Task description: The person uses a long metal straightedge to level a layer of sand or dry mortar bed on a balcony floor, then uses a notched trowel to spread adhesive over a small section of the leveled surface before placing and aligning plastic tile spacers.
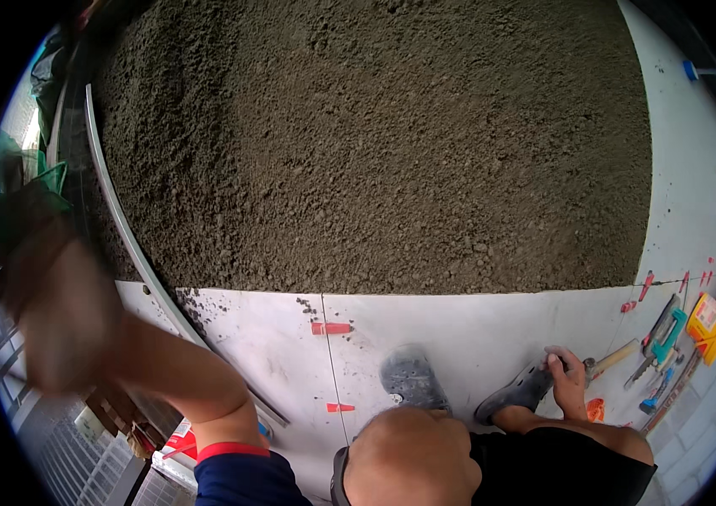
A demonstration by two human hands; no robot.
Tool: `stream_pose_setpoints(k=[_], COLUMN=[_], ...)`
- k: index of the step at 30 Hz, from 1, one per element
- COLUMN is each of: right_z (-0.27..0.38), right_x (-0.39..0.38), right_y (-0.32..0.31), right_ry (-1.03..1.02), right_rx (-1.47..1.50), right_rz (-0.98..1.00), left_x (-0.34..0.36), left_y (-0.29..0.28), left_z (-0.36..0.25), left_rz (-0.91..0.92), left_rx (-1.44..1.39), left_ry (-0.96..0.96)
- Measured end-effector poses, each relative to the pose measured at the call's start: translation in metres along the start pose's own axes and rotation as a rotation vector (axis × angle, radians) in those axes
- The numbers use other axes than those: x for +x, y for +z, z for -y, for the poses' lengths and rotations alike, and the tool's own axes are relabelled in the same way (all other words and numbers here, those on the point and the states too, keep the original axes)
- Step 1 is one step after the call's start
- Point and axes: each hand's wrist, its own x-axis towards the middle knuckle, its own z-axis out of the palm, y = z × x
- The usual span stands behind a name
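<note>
My left hand (pixel 67 325) is raised at the far left, smeared by motion, its fingers unreadable; whether it holds anything cannot be told. Under that arm, a long pale metal straightedge (pixel 126 228) runs along the left side of a bed of grey-brown mortar (pixel 425 160). At lower right, my right hand (pixel 570 381) is low beside my dark clog (pixel 514 394). Its fingers are bent together, and anything between them is hidden. Right next to it lies a hammer with a wooden handle (pixel 615 358); the hand seems beside it rather than around it.
Pale tiles (pixel 459 325) border the mortar in front and at right. Red wedges (pixel 332 328) sit along the tile joints. At right lie a teal-handled tool (pixel 670 336) and a yellow box (pixel 710 325). Mortar crumbs (pixel 197 312) lie near the straightedge. Metal grating (pixel 79 472) is at lower left.
</note>
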Motion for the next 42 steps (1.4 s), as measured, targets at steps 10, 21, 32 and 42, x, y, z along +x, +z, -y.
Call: stream_pose_setpoints(k=[10, 21, 32, 42], right_z=[-0.002, -0.049, -0.074, -0.070], right_x=[0.015, -0.032, -0.082, -0.069], right_y=[-0.014, -0.058, -0.065, -0.072], right_ry=[0.002, 0.059, 0.175, 0.102], right_rx=[-0.049, 0.269, 0.523, 0.536], right_rz=[0.064, -0.055, -0.278, -0.191], left_x=[-0.143, -0.109, -0.230, -0.256], left_y=[-0.284, 0.061, 0.397, 0.380], left_z=[0.216, 0.189, 0.202, 0.196], left_rz=[0.431, 0.300, 1.428, 1.474], left_rx=[1.893, 0.325, 0.358, 0.293], left_ry=[-0.194, -1.140, -0.861, -0.379])
